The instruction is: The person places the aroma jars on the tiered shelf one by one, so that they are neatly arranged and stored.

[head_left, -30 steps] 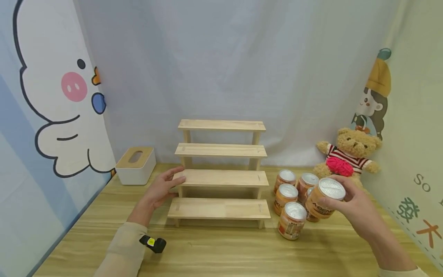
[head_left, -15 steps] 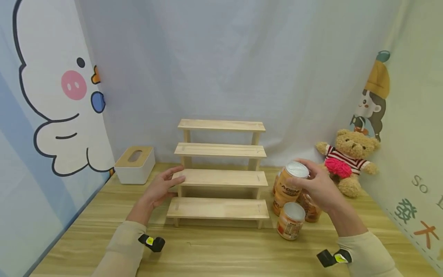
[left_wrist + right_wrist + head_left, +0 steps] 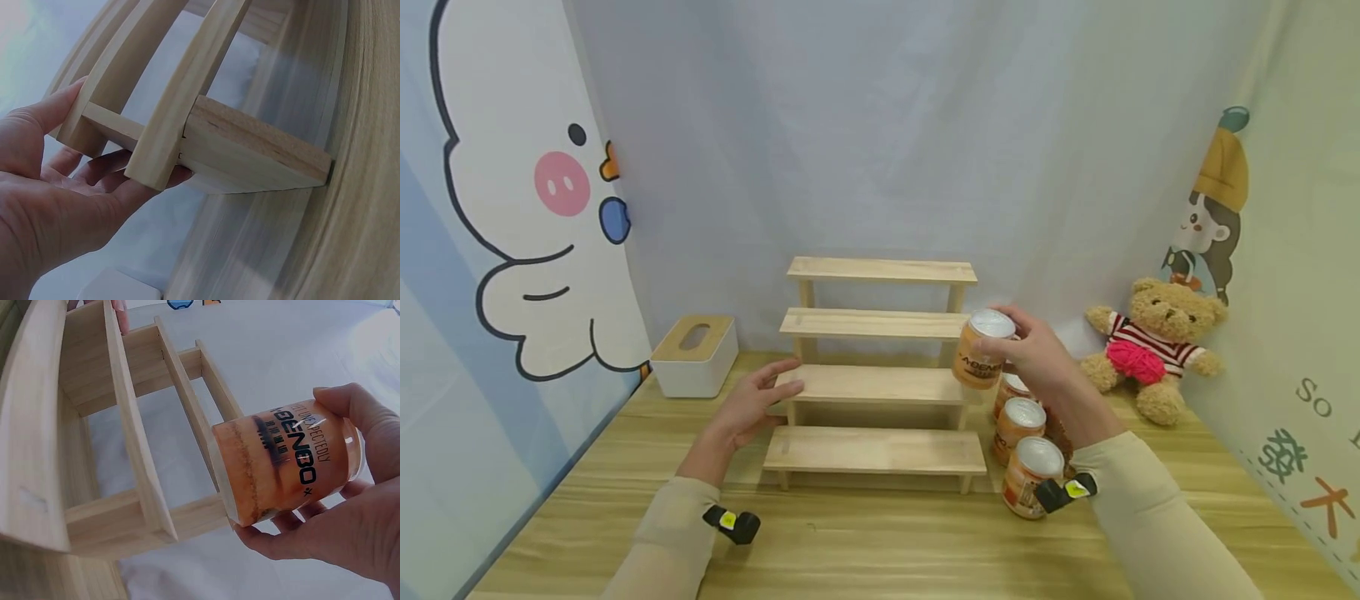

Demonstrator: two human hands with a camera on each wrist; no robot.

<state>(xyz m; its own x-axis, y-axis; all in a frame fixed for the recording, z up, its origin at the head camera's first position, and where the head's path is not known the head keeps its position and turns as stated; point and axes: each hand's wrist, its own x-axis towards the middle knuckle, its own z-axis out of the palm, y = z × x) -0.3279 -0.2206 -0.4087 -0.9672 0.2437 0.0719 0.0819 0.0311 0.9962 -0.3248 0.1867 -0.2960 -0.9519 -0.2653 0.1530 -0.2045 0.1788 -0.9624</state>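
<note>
My right hand [image 3: 1043,358] grips an orange can [image 3: 977,358] with a silver lid, thumb on one side and fingers on the other. The can is off the table, beside the right end of the four-tier wooden display stand [image 3: 880,382]. Its printed label and the curled fingers show in the right wrist view, where the can [image 3: 284,465] is close to the stand's boards. At the stand's left end, my left hand [image 3: 752,407] holds the edge of a lower tier. Seen from the left wrist, the thumb [image 3: 59,107] lies against one board and the fingers reach behind another.
More orange cans [image 3: 1020,425] stand on the table right of the stand, partly hidden by my right arm. A teddy bear [image 3: 1165,342] sits at the back right. A white tissue box [image 3: 696,367] with a wooden lid stands at the left.
My right hand has carried the can leftward and up, from over the other cans to the stand's right end. The left hand has stayed at the stand.
</note>
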